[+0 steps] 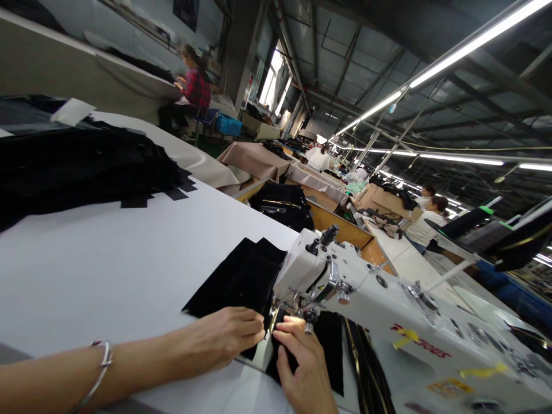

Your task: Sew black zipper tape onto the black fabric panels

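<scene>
A white sewing machine point(366, 299) stands at the right, its needle area lit over black fabric point(241, 276). My left hand point(224, 336), with a bracelet on the wrist, has its fingers pressed together at the fabric edge left of the needle; whatever lies between the fingertips is hidden. My right hand point(302, 362) lies with fingers spread on a black piece point(332, 351) just in front of the presser foot. Between the two hands runs a short gold zipper strip point(273, 321). More black strips with gold zippers point(362, 362) hang to the right of my right hand.
A large pile of black pieces point(77, 167) covers the left of the white table point(129, 264). Behind the machine, a wooden bin point(340, 230) holds black items with zippers. A person in a red checked shirt point(198, 89) sits at the back left; other people are farther back.
</scene>
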The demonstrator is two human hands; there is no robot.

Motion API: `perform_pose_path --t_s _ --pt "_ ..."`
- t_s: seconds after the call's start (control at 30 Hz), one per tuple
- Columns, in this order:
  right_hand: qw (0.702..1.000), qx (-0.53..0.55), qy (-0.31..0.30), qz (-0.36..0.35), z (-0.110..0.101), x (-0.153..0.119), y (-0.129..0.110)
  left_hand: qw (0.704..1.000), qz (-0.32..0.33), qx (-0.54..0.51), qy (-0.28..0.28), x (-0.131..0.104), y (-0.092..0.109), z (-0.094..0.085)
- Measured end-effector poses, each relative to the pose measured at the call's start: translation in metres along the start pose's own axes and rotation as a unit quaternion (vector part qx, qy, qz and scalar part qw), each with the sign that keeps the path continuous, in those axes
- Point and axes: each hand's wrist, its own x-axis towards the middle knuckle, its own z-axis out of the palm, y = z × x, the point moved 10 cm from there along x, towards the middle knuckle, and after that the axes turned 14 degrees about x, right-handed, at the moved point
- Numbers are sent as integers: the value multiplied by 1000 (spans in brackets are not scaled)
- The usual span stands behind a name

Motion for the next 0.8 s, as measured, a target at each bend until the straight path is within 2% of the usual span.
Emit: perform_pose_path --t_s 0.33,0.57,0.8 --pt "1000 11 2 -4 1 -2 -1 1000 3 -10 3 2 0 -3" --pt "996 85 39 11 -11 -1 6 999 6 -13 29 0 -1 -4" --pt "995 92 20 29 -5 -4 13 999 7 -3 33 -2 -1 -1"
